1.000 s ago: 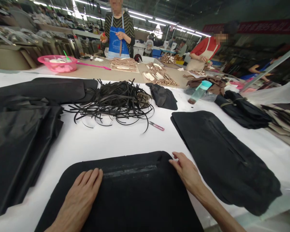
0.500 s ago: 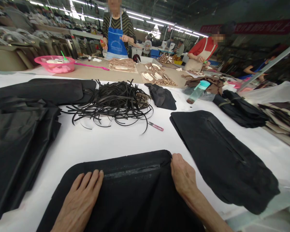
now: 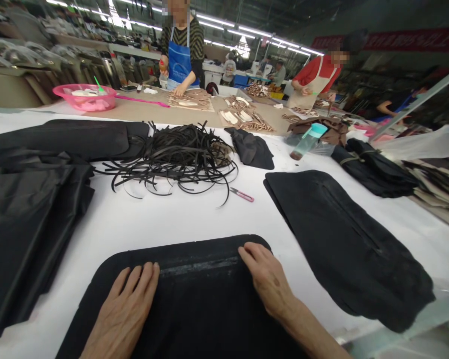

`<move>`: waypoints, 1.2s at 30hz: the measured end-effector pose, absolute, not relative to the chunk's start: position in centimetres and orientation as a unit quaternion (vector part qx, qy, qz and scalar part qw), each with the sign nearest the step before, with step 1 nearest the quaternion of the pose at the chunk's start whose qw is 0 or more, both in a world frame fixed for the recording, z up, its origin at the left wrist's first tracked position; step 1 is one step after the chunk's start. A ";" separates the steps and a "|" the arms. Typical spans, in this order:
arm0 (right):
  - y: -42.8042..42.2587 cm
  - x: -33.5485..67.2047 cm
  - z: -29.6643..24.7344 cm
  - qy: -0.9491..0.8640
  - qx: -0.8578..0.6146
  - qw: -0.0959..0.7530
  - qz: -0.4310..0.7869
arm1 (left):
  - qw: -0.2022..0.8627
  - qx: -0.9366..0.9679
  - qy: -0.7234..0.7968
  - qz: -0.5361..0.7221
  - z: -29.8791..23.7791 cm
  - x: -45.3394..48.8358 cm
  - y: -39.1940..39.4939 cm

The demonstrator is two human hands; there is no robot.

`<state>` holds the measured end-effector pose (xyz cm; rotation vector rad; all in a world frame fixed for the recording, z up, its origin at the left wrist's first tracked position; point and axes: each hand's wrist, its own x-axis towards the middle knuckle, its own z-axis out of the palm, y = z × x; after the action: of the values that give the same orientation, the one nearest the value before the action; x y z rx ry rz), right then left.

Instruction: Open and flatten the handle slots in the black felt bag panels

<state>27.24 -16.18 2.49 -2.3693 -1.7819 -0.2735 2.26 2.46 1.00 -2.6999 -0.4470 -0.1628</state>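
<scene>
A black rounded-corner fabric panel (image 3: 194, 309) lies in front of me on the white tabletop, with a whitish, shiny strip across it near its far edge. My left hand (image 3: 125, 309) rests flat on the panel's left part, fingers stretched toward the strip's left end. Near the far right corner, my right hand (image 3: 267, 281) presses down with its fingertips at the strip's right end. Both hands touch the cloth without gripping it. To the right is a stack of similar black panels (image 3: 344, 249).
Beyond my hands lie pink thread snips (image 3: 242, 195) and a heap of black strips (image 3: 183, 154). Black sheets (image 3: 30, 224) cover the left side. A bottle with a turquoise lid (image 3: 309, 141) stands farther back. Two co-workers in aprons work across the table, near a pink basin (image 3: 84, 102).
My right hand has shifted left from the panel's corner edge onto its surface. The corner, pinched and creased before, now lies flat. My left hand has stayed put.
</scene>
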 end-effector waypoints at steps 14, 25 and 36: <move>-16.1 27.3 0.4 -0.581 -0.810 0.063 -0.059 | -0.015 -0.961 -0.278 0.001 1.6 1.6 4.1; -10.8 19.4 3.6 -0.621 -0.772 0.137 0.016 | -0.163 -0.972 -0.165 -0.034 3.8 4.5 3.8; -9.1 19.0 2.5 -0.613 -0.778 0.132 0.043 | -0.162 -0.968 -0.176 0.081 3.1 6.4 4.6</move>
<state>18.97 -9.09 2.54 -2.2576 -1.7774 0.1241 6.38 4.62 3.08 -3.4007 -0.6176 0.2831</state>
